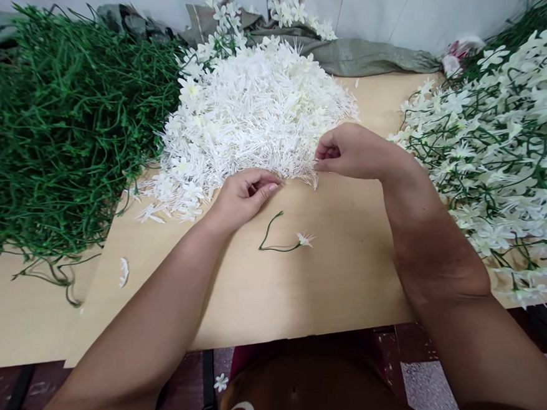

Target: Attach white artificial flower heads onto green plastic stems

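Note:
My left hand (245,193) rests at the near edge of a big heap of white plastic flower pieces (256,107), fingers curled with thumb against fingertips; what it pinches is hidden. My right hand (347,151) is curled at the heap's right edge, fingertips pinched on a white flower piece (316,170). On the table just in front of both hands lies a green stem with one white flower on its end (290,240).
A mound of bare green stems (59,121) fills the left. Finished white-flowered stems (507,134) pile up on the right. The tan tabletop (295,294) carries a loose white petal (123,271). Grey-green cloth (359,55) lies at the back.

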### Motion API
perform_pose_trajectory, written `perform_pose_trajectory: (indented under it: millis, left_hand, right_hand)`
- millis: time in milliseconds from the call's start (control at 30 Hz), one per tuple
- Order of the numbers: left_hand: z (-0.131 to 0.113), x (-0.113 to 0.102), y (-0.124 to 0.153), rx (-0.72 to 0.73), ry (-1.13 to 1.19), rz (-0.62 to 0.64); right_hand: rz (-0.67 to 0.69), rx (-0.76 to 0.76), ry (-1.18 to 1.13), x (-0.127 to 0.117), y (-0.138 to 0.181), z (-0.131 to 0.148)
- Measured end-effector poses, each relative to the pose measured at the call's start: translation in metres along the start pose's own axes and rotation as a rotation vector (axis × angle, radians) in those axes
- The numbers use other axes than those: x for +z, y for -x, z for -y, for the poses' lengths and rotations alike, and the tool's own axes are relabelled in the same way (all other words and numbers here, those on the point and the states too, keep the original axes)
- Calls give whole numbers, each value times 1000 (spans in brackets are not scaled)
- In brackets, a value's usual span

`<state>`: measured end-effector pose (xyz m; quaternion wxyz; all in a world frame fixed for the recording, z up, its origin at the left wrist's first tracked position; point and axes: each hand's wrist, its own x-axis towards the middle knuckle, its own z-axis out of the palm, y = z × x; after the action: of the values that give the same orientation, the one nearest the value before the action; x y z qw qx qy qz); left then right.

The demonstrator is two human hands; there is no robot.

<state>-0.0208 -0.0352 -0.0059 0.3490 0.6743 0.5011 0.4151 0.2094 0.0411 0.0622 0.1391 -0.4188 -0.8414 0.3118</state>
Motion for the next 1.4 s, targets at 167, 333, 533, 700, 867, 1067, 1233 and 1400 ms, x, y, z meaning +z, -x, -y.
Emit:
perform_pose_trajectory:
  millis: [167, 333, 533, 700, 867, 1067, 1233, 1400]
  left_hand:
    - [-2, 9, 0, -33, 310, -79]
    - [0, 10, -2, -119, 391, -122]
    - [1, 5, -4, -130, 318, -187]
    - [4, 3, -5, -138, 208, -233]
    - [2, 5, -4, -135, 214, -209]
    - [-1, 5, -3, -146, 281, -183]
    - [0, 6, -3, -160, 352, -177]
    - [1, 6, -3, -171, 457, -214]
  right_hand:
    - [17, -79, -343, 31, -10, 18]
    - [-49, -110, -524, 59, -18, 14]
    - [-181, -115, -561, 56, -19, 15]
    - [-252, -125, -568, 59, -13, 31]
    - [-382, -155, -398, 65, -11, 31]
    - [-379, -150, -322, 70, -15, 22]
    - [-350, -179, -359, 79, -19, 16]
    - [-393, -339, -393, 91, -25, 2]
